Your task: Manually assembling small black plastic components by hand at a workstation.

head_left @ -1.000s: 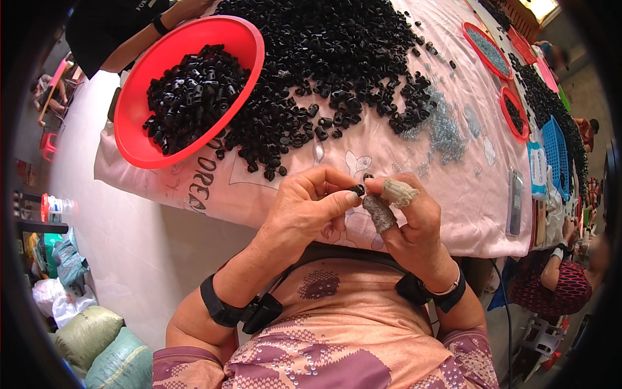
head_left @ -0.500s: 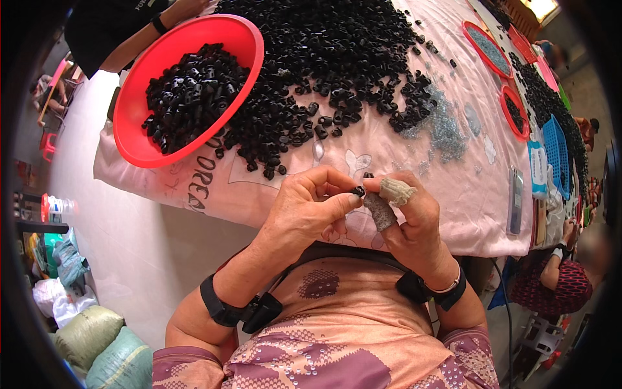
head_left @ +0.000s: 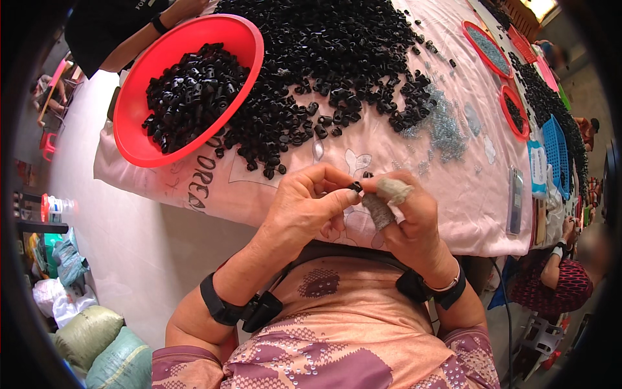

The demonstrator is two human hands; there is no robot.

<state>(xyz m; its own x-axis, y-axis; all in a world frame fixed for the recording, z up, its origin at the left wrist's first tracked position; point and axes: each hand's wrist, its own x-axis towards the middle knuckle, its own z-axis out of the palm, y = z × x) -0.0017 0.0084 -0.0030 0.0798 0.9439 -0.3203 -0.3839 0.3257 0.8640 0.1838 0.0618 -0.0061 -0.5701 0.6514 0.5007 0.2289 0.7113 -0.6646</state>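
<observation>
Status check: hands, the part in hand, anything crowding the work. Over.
Left hand and right hand both in a pinch grip on one small black plastic part. Right fingertips cloth-wrapped. Loose black parts pile and red round basin beyond, apart.

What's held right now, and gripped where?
A small black plastic piece, pinched between the fingertips of the left hand and the right hand. It is too small to tell which part of it they grip.

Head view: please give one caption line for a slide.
Both hands, left hand and right hand, pinch a small black part beside a red bowl.
</observation>
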